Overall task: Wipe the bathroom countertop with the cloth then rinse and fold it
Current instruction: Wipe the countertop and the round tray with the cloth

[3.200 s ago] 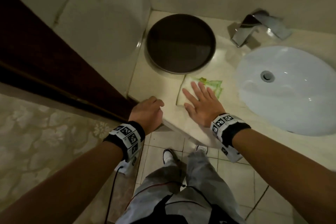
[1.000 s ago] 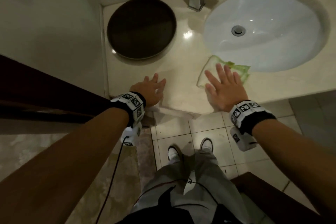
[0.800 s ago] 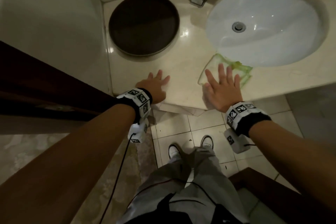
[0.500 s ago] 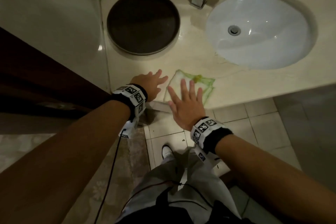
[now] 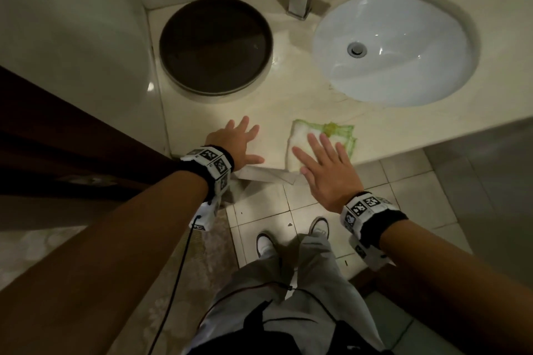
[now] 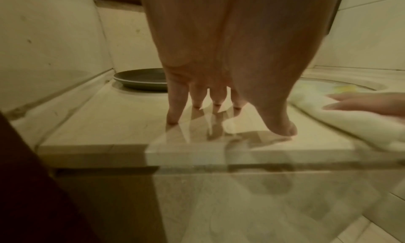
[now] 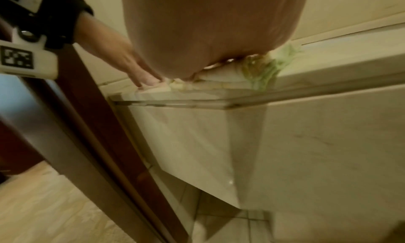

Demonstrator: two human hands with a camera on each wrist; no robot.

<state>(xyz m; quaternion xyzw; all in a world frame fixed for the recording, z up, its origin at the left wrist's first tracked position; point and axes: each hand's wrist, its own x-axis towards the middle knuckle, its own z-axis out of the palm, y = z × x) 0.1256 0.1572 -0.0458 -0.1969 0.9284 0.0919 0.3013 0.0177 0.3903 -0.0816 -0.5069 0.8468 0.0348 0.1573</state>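
Pressing flat with fingers spread, the right hand (image 5: 324, 164) pins the green-edged cloth (image 5: 320, 138) at the countertop (image 5: 288, 106) front edge, frame centre, for wiping; the left hand (image 5: 236, 143), fingers splayed, braces beside it.

left hand (image 6: 219, 59) fingertips on countertop (image 6: 109, 125) | cloth (image 6: 350, 118) right | plate (image 6: 142, 80) behind
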